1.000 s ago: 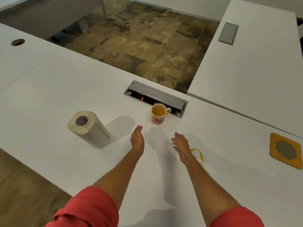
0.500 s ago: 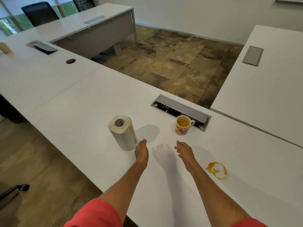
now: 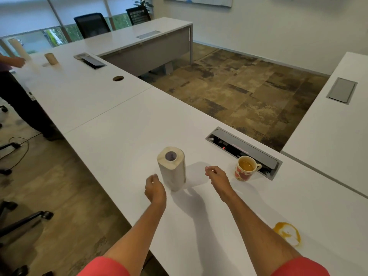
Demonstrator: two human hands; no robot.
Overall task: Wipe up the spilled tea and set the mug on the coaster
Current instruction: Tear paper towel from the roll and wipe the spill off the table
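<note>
A roll of paper towel stands upright on the white desk. My left hand hovers just to its left, fingers curled and apart, holding nothing. My right hand is to the roll's right, also empty with loosely curled fingers. A mug with red hearts, filled with tea, stands right of my right hand beside the cable box. A ring-shaped tea spill lies on the desk near my right forearm. The coaster is out of view.
An open grey cable box is set into the desk behind the mug. Another person stands at the far left by a second roll and a cup. Office chairs and cables lie on the floor at left.
The view has swung left and up, so the coaster has left the frame. Both hands have moved left from near the mug to either side of the paper towel roll.
</note>
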